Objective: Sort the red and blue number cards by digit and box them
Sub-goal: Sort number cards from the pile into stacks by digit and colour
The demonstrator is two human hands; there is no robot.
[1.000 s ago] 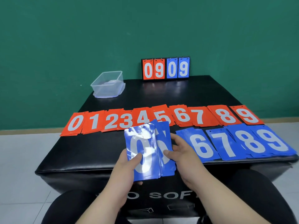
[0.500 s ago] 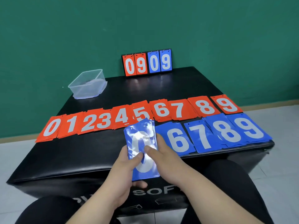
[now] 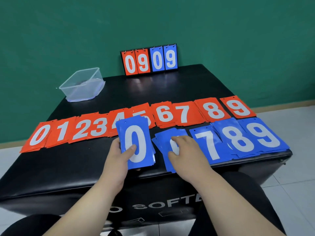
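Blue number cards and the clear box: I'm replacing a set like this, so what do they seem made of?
The blue cards look like thin, stiff plastic sheet, smooth and slightly glossy: crisp edges, punched holes near the top, faint sheen; laminated card is possible. The clear box looks like translucent moulded plastic: the dark table shows through its walls.

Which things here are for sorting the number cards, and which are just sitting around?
For the job:
- red cards in a row
- blue stack, held in the left hand
- blue piles lying flat, one under the right hand
- clear box

Just sitting there:
- score stand at the back, showing 0909
- black table, which only holds everything
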